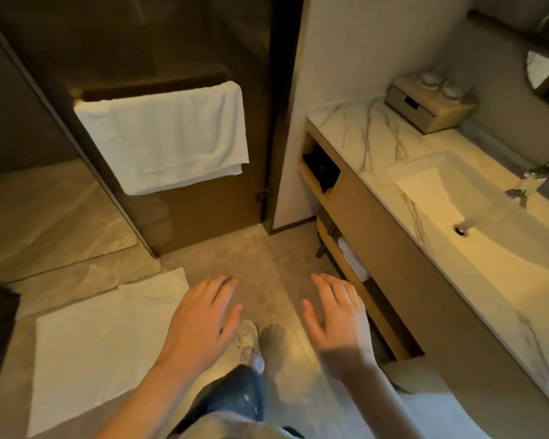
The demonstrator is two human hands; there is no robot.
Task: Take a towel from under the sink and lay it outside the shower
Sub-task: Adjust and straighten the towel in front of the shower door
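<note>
I see both hands, left hand (pixel 200 315) and right hand (pixel 339 315), fingers wide, empty; towel (pixel 102 343) flat on floor beside shower door (pixel 203 213)

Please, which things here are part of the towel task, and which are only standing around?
Part of the job: floor towel; folded towels under the sink; both hands, left, right, empty.

Not involved: hanging towel; wooden box; faucet.

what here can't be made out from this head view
- Folded towels on the vanity's low shelf: mostly hidden by the cabinet front, so their number is unclear.
- Dark item in the upper cubby: too shadowed to identify.
- Floor towel: its near-left corner is cut off by a dark edge.
- Faucet: cropped by the right frame edge.
- Both hands, left and right, are open and empty.
</note>
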